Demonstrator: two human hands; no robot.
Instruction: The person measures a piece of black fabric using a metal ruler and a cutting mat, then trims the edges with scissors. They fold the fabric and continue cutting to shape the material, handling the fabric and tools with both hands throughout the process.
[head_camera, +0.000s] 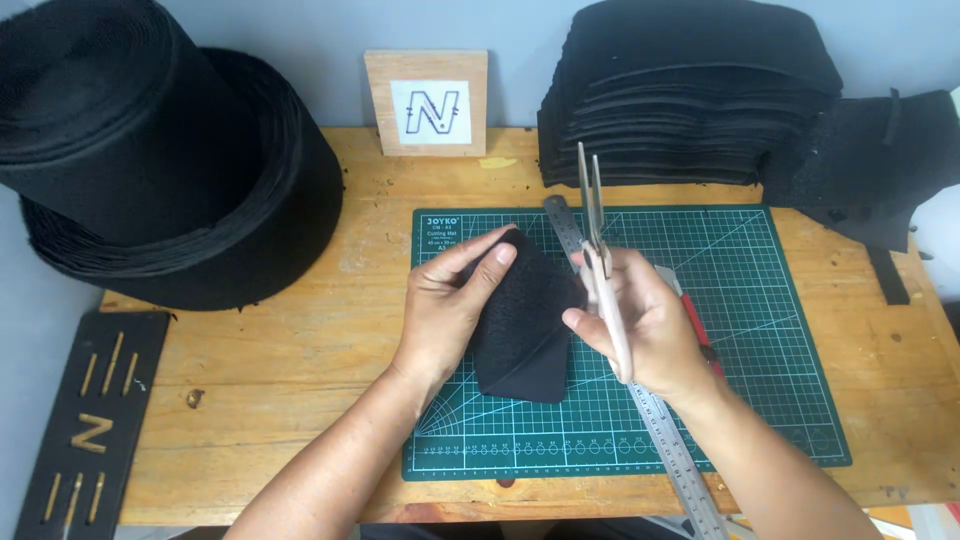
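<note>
My left hand (450, 300) presses and grips a small black fabric piece (525, 330) lying on a green cutting mat (760, 330). My right hand (640, 325) holds a pair of pale scissors (598, 240), blades pointing up and away and nearly closed, just right of the fabric. A metal ruler (665, 440) lies diagonally across the mat, passing under my right hand. A red-handled tool (698, 325) peeks out beside my right hand.
A large roll of black fabric (150, 150) fills the back left. A stack of black cut pieces (690, 90) sits at the back right. A small wooden sign (428, 102) leans on the wall. A black board with brass bars (90, 420) lies left of the wooden table (270, 370).
</note>
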